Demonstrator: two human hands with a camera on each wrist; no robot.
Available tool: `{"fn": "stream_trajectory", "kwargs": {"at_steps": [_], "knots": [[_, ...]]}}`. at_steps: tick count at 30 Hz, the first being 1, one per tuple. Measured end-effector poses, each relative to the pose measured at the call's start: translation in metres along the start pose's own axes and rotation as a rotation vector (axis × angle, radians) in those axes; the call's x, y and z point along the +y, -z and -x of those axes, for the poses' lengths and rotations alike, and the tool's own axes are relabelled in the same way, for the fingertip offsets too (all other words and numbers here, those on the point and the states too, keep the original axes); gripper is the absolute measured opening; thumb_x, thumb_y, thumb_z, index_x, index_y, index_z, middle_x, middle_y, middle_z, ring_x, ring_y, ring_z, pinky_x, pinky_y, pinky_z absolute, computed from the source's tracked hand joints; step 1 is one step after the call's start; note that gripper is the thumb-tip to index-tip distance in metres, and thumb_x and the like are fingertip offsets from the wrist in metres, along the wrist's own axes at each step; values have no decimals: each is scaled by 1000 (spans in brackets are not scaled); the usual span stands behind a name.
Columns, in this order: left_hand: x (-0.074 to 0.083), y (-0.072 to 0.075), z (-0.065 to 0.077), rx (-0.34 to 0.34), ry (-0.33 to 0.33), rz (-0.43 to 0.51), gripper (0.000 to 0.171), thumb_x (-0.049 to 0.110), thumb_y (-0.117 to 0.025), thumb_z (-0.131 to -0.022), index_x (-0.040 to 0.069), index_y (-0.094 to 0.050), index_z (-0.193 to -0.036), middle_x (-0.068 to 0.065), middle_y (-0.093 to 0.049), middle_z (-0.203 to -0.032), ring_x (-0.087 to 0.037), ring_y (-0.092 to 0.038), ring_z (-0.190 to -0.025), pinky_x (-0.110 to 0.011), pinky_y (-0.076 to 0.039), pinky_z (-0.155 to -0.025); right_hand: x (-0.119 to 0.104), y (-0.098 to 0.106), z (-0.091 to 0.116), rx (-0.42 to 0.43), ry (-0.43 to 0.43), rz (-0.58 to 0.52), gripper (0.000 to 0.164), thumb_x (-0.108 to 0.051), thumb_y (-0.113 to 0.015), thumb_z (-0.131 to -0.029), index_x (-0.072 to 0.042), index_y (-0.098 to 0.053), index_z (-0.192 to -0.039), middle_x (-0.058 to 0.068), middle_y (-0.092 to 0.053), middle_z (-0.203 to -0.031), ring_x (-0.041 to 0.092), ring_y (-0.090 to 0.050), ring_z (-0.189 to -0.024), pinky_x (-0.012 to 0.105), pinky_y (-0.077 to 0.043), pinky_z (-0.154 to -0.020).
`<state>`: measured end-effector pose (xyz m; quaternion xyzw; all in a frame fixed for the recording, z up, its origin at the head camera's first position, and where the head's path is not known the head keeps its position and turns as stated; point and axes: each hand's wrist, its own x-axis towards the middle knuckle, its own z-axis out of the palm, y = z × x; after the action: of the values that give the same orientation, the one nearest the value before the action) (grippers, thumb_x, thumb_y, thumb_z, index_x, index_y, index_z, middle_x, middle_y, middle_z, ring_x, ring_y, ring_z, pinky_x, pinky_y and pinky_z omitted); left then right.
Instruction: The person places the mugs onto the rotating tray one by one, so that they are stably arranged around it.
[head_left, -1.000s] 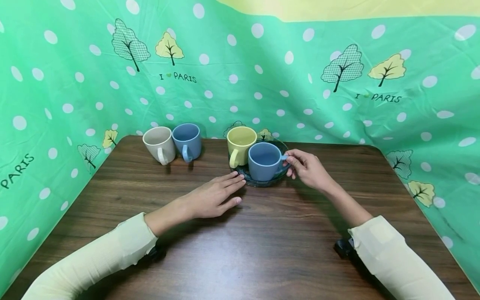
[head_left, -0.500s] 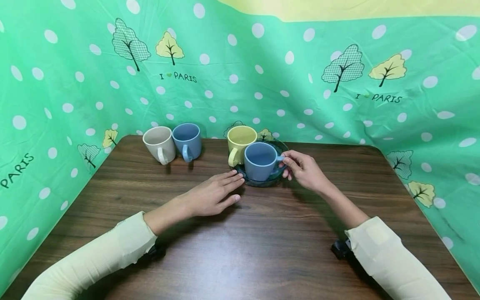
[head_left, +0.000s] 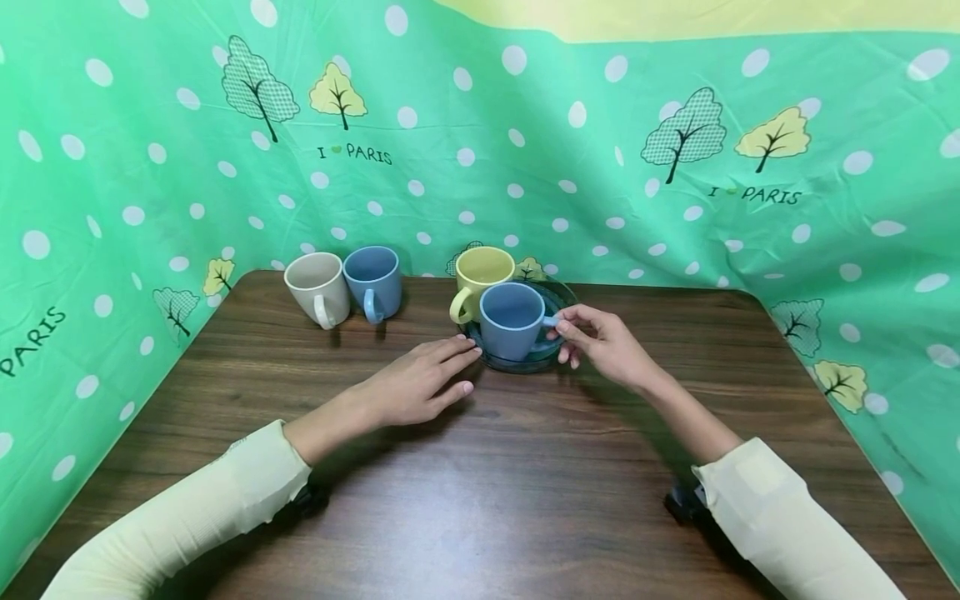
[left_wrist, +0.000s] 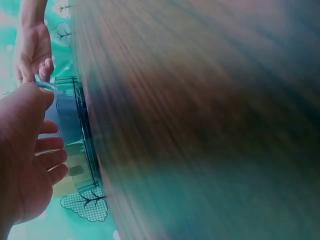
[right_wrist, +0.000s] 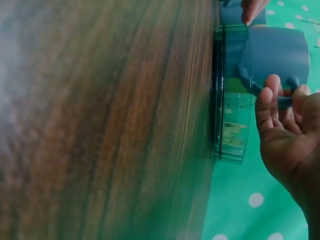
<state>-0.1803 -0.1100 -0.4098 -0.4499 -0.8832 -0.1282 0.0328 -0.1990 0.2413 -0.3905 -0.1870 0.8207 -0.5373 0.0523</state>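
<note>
My right hand [head_left: 603, 343] pinches the handle of a blue mug [head_left: 512, 325], which stands upright inside a round see-through dish [right_wrist: 234, 142] with low walls. Behind it, in the same dish, is a yellow mug [head_left: 480, 265], partly hidden, its handle pointing front-left. The two mugs look close together, and I cannot tell whether they touch. My left hand [head_left: 412, 385] has its fingers stretched out, the tips at the dish's front-left rim. In the left wrist view those fingers [left_wrist: 50, 145] lie beside the dish wall and hold nothing.
A white mug [head_left: 317, 287] and a second blue mug [head_left: 375, 283] stand side by side at the back left of the brown wooden table [head_left: 480, 500]. A green dotted cloth [head_left: 525, 125] hangs right behind the table edge.
The blue mug has slid left in the dish with my right hand on its handle. The yellow mug has turned, its handle swinging left. My left hand has shifted slightly left and away from me.
</note>
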Motion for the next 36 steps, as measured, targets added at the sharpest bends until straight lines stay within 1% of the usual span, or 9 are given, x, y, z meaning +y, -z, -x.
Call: {"fn": "stream_trajectory", "kwargs": {"at_steps": [2, 5, 10, 13, 15, 20, 23, 31, 36], "knots": [[-2, 1, 0, -6, 16, 8, 58, 33, -58, -119, -1, -53, -165, -24, -54, -171, -43, -48, -164, -64, -43, -133, -1, -1, 1, -6, -14, 0, 27, -12, -58, -119, 7, -68, -135, 31, -76, -123, 14, -76, -81, 34, -68, -70], [-4, 1, 1, -8, 25, 13, 59, 34, -58, -119, -2, -53, -165, -25, -53, -172, -44, -47, -164, -64, -42, -134, 0, -1, 3, -3, -15, 19, 27, -14, -57, -119, 4, -69, -137, 31, -75, -122, 22, -77, -82, 36, -68, -71], [-6, 2, 1, -2, 35, 18, 59, 33, -58, -119, -3, -52, -166, -28, -51, -172, -47, -46, -164, -65, -42, -133, 0, 2, 8, 17, -18, 58, 29, -16, -57, -120, 1, -70, -140, 26, -75, -103, 35, -76, -83, 40, -68, -72], [-8, 2, 1, -1, 44, 17, 60, 33, -57, -119, -2, -50, -167, -28, -50, -173, -46, -47, -164, -65, -42, -133, 1, 5, 11, 25, -24, 66, 30, -18, -57, -120, -1, -70, -141, 26, -75, -102, 39, -76, -85, 41, -68, -72], [-9, 2, 1, 2, 45, 18, 60, 32, -57, -119, -2, -49, -167, -29, -49, -173, -46, -47, -164, -65, -42, -133, 1, 7, 13, 27, -23, 64, 31, -17, -56, -120, 0, -70, -142, 29, -75, -112, 37, -75, -85, 40, -68, -72], [-12, 1, 1, 5, 54, 13, 61, 33, -57, -119, -3, -49, -168, -29, -48, -174, -47, -47, -164, -65, -42, -133, 5, 10, 16, 18, -14, 53, 35, -16, -54, -121, 6, -67, -144, 33, -71, -136, 25, -76, -87, 37, -67, -72], [-13, 1, 1, 8, 60, 14, 61, 33, -57, -119, -3, -48, -168, -28, -47, -174, -47, -46, -164, -65, -42, -133, 6, 12, 18, 12, -17, 63, 36, -17, -54, -121, 8, -66, -144, 34, -71, -136, 22, -76, -87, 37, -67, -71], [-17, 1, 2, 7, 71, 14, 62, 33, -57, -119, -4, -48, -168, -28, -46, -176, -48, -45, -164, -66, -41, -133, 9, 15, 22, 0, -29, 99, 36, -18, -55, -121, 6, -67, -144, 32, -73, -134, 31, -76, -88, 38, -66, -71], [-19, 0, 1, -3, 84, 13, 63, 34, -56, -120, -2, -46, -169, -27, -43, -178, -47, -43, -166, -66, -40, -134, 10, 16, 23, -1, -37, 109, 35, -20, -55, -121, 5, -68, -143, 29, -75, -132, 28, -76, -88, 38, -66, -70]]}}
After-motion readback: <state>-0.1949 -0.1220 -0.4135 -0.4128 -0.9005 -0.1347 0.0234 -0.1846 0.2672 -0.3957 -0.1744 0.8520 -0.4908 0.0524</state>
